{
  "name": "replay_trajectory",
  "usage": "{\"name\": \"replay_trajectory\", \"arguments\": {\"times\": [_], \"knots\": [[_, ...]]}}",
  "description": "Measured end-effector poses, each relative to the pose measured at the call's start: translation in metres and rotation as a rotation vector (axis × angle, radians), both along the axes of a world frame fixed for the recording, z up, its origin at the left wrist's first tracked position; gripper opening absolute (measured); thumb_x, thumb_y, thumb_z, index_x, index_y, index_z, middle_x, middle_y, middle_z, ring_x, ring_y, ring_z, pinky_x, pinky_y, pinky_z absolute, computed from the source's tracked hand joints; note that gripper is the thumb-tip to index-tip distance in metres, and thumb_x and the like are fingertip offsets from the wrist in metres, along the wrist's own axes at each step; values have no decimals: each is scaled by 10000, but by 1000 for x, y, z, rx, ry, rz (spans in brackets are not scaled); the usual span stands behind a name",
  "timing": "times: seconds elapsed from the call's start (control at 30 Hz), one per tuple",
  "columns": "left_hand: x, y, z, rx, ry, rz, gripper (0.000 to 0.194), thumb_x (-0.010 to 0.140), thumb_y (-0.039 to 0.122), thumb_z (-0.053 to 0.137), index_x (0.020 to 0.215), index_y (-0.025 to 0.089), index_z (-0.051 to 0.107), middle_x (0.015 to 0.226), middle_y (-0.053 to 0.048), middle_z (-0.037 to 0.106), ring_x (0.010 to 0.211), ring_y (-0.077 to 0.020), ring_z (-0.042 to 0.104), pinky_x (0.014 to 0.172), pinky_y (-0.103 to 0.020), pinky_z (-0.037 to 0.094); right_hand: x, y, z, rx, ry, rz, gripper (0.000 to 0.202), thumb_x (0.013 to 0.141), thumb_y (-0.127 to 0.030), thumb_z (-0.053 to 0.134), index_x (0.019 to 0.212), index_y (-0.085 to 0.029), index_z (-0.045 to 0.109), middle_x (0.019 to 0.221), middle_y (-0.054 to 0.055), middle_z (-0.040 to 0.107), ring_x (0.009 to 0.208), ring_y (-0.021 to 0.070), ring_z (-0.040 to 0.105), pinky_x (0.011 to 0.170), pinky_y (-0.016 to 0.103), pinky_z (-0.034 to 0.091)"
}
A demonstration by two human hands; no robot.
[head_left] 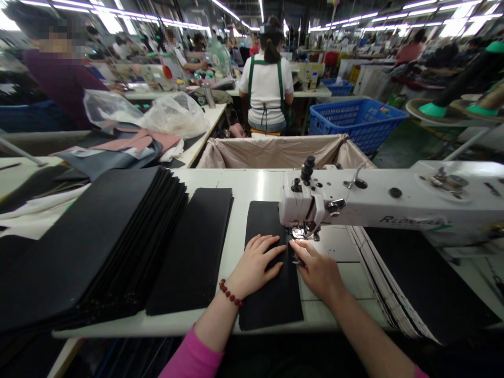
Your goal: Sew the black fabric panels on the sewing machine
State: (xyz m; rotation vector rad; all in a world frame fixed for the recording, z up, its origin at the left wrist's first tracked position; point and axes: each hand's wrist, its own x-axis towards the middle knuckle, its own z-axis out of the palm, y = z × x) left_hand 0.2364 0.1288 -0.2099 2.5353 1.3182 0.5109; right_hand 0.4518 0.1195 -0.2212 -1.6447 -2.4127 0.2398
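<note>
A black fabric panel (271,294) lies lengthwise on the table, its far right part under the head of the white sewing machine (301,202). My left hand (262,257) rests flat on this panel with its fingers spread. Close to the lit presser foot (303,232), my right hand (318,270) touches the panel's right edge with its fingertips. Its fingers are curled around small thread snips (296,260); only their metal tips show, and the rest is hidden in the palm. The needle is too small to make out.
Left of the panel are a thin black stack (197,247) and a tall stack of black panels (106,236). More black pieces with pale edges (421,273) lie beneath the machine arm. Beyond the table stand a cloth-lined bin (275,149), a blue basket (350,121) and a seated co-worker (265,89).
</note>
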Motion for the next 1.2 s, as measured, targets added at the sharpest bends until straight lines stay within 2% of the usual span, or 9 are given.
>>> {"name": "replay_trajectory", "arguments": {"times": [0.5,0.83,1.2], "knots": [[-1,0,-2,13,-7,5,409,900,278,560,1306,296,522,1387,-48,476,1292,-249,412,1134,-502,270,2,1,-5,1,30,14,614,835,-134,486,1412,-321,392,1409,-16,475,1060,188,607,788,295,533],[1,1,-4,22,-8,28,391,897,251,559,1285,296,542,1375,-36,491,1271,-235,434,1139,-487,268,2,0,-4,9,5,10,601,832,-143,496,1404,-308,415,1396,14,491,1003,181,631,779,291,538],[0,1,-7,45,-27,38,368,917,222,530,1277,297,550,1349,-43,515,1266,-232,445,1125,-499,292,1,0,-2,16,9,8,603,828,-128,482,1400,-309,421,1397,-3,493,1002,179,632,756,280,539]]}}
